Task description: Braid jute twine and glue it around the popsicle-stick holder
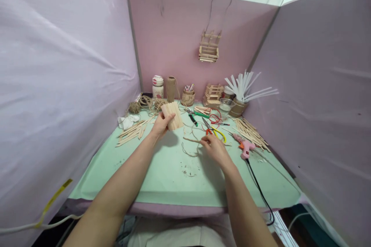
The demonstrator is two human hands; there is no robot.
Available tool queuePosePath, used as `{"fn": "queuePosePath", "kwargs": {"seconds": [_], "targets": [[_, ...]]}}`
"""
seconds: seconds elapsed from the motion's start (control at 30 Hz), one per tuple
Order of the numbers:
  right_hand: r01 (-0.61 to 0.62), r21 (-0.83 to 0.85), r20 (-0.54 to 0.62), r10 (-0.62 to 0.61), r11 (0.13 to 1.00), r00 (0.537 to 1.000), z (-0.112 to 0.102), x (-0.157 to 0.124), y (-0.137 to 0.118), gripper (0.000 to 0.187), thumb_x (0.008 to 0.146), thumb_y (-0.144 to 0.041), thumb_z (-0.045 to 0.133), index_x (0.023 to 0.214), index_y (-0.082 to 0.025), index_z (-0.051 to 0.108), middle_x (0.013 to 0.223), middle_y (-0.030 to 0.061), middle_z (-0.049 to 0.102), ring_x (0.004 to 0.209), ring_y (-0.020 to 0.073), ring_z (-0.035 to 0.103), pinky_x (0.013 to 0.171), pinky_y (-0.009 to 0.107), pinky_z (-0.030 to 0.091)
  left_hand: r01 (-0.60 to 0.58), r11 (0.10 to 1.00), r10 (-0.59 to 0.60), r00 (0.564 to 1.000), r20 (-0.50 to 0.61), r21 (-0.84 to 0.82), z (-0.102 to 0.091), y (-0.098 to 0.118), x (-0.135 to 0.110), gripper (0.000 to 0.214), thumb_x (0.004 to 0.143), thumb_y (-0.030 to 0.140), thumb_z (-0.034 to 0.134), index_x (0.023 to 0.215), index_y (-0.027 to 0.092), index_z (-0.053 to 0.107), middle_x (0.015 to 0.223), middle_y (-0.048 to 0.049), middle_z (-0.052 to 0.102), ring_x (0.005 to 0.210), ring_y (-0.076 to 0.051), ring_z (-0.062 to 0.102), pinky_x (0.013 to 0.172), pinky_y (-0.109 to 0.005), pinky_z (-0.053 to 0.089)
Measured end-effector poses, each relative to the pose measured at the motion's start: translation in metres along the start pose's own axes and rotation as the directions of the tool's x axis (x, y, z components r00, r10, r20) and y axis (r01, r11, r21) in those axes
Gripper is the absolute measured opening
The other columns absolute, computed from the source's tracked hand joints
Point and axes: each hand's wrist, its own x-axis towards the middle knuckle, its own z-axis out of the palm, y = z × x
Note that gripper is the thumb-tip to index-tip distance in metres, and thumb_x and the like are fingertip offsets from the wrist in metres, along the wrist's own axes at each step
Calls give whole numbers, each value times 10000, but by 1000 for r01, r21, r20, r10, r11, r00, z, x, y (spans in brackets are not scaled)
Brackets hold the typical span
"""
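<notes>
"Head view: where's the wooden panel [174, 117]?"

"Above the desk [162, 177], gripped by the fingers of the left hand [160, 125]."

"And the right hand [213, 147]?"

"Right of the panel and nearer the person, fingers pinching a strand of twine [191, 140]."

"What's in the way?"

"Right of the panel, red-handled scissors [205, 123] and a yellow-handled tool [222, 136] crowd that hand; farther right lies a pink glue gun [247, 148]. Left of the panel, loose sticks [131, 133]; behind those, tangled cord [147, 101]."
</notes>
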Motion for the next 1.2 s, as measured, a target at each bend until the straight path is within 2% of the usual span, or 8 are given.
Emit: {"fn": "queuePosePath", "kwargs": {"seconds": [0.23, 0.43, 0.53, 0.63, 0.7, 0.83, 0.97, 1.2], "targets": [[109, -29, 191, -102, 994, 976, 38, 45, -26, 117, 800, -180, 557, 747, -190, 662, 830, 69, 665, 820, 187, 579, 716, 278, 385, 13, 1000, -13, 1000, -14, 10, -1, -4, 2, 633, 578, 389, 799, 1105, 172, 524, 1194, -137, 600, 1044, -258, 603, 851, -399, 526], [69, -109, 214, -45, 992, 976, 60, 51, -29, 96, 777, -197, 608, 684, -171, 602, 794, 73, 638, 788, 182, 568, 665, 268, 362, 0, 999, 1, 1000, -23, 46, -1, -4, 1, 631, 571, 384, 804, 1094, 163, 529, 1176, -136, 608, 1041, -257, 600, 860, -386, 514], [35, 88, 107, -44, 995, 993, 53, 51, -25, 62, 813, -189, 540, 769, -180, 582, 760, 40, 643, 719, 158, 569, 652, 260, 377, 3, 997, -2, 1000, -15, 75, -2, -6, 1, 636, 575, 391, 804, 1099, 168, 521, 1189, -136, 600, 1053, -256, 595, 871, -390, 508], [52, 361, -36, -42, 931, 998, 33, 53, -26, 112, 816, -228, 520, 899, -186, 582, 759, 16, 659, 693, 150, 584, 666, 264, 413, 15, 989, -20, 999, 37, 147, -1, -11, 0, 659, 571, 394, 806, 1118, 171, 514, 1185, -136, 601, 1068, -263, 589, 884, -404, 500], [79, 450, -128, -23, 889, 992, 19, 55, -31, 144, 801, -289, 543, 874, -181, 604, 779, 25, 666, 700, 156, 589, 684, 274, 431, 7, 976, -26, 996, 87, 216, 1, -15, -3, 684, 562, 393, 811, 1133, 166, 510, 1187, -138, 597, 1082, -273, 580, 896, -415, 490], [148, 475, -203, -55, 867, 978, -2, 56, -47, 171, 799, -333, 546, 775, -188, 635, 786, 33, 662, 724, 162, 581, 716, 287, 448, -48, 948, -7, 985, 171, 314, 7, -20, -12, 724, 564, 387, 810, 1173, 172, 483, 1216, -133, 575, 1123, -275, 547, 916, -406, 471], [232, 414, -275, -122, 880, 954, -4, 55, -55, 150, 810, -282, 521, 783, -190, 636, 869, 66, 634, 800, 178, 574, 747, 303, 459, -106, 931, 20, 971, 239, 350, 12, -23, -19, 711, 588, 375, 795, 1188, 188, 463, 1219, -118, 567, 1124, -260, 541, 916, -391, 463], [164, 473, -238, -53, 866, 970, 1, 53, -55, 232, 790, -301, 565, 990, -187, 535, 783, 30, 650, 751, 180, 609, 756, 322, 458, -143, 901, 36, 965, 259, 410, 15, -24, -23, 680, 594, 355, 783, 1167, 191, 457, 1181, -102, 572, 1090, -259, 550, 873, -375, 472]]}}
